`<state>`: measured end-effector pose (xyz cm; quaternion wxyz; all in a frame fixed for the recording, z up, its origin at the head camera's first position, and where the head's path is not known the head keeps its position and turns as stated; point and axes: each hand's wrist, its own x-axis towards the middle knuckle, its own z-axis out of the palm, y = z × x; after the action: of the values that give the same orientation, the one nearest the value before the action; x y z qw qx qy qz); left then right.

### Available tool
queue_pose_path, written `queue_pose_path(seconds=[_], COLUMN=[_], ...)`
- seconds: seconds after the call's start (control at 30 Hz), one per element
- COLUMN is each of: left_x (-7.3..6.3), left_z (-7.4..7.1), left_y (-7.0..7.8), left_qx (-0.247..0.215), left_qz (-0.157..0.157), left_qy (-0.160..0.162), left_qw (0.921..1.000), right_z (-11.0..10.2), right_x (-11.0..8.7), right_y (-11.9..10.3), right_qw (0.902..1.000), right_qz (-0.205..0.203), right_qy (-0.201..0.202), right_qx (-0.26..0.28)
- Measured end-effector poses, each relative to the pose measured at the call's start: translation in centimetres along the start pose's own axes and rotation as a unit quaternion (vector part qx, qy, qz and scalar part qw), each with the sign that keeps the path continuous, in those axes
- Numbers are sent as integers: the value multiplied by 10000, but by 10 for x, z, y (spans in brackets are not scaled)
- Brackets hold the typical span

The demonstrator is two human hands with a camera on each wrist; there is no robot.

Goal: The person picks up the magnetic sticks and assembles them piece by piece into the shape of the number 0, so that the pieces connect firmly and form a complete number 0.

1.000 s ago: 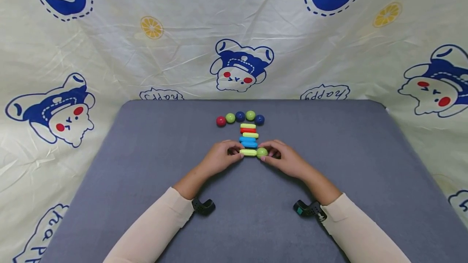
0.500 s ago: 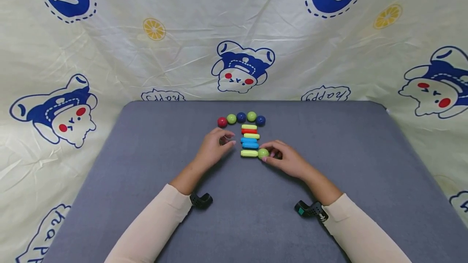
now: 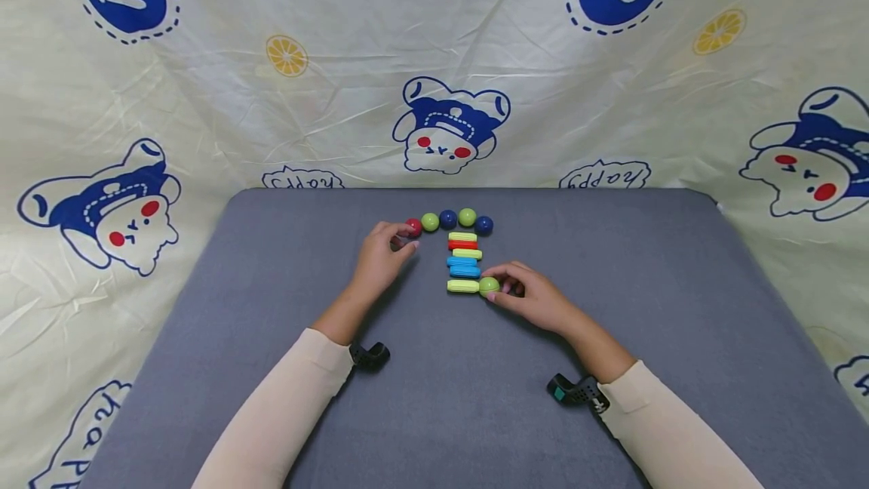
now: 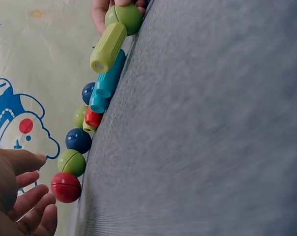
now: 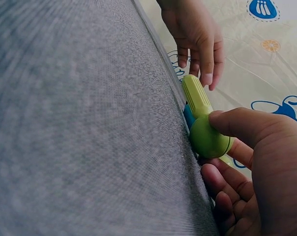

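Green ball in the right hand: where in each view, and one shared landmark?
Head: green ball just right of centre, below middle, held by the right hand.
Left wrist: green ball at top, left of centre.
Right wrist: green ball right of centre, slightly below mid-height.
Landmark: yellow-green ribbed rod touching it, in all three.

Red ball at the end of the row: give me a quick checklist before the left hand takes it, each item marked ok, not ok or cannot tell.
1. Left hand positioned at the red ball: ok, its fingers are right beside it.
2. Red ball secured: not ok, the left thumb stands clear of it.
3. Right hand holding the near green ball: ok, it pinches the ball.
4. Near green ball meeting the end of the yellow rod: ok.
5. Strength of that joint: cannot tell.
6. Red ball free of the neighbouring green ball: cannot tell.
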<state>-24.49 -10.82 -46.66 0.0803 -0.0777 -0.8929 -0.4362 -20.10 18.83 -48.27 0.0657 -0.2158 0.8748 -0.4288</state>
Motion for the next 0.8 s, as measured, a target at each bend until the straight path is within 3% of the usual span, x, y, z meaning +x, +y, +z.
queue_pose_path(seconds=[0.33, 0.8], left_x=[17, 35], left_z=[-1, 8], left_y=[-3, -8], left_qx=[-161, -357], left_qz=[-192, -719], left_qy=[264, -145], left_qw=[9993, 9967], right_z=[-3, -1], right_x=[-1, -2], right_y=[1, -4], right_qw=[9999, 10000], right_qz=[-40, 89], right_qy=[-58, 24], right_qx=[103, 14])
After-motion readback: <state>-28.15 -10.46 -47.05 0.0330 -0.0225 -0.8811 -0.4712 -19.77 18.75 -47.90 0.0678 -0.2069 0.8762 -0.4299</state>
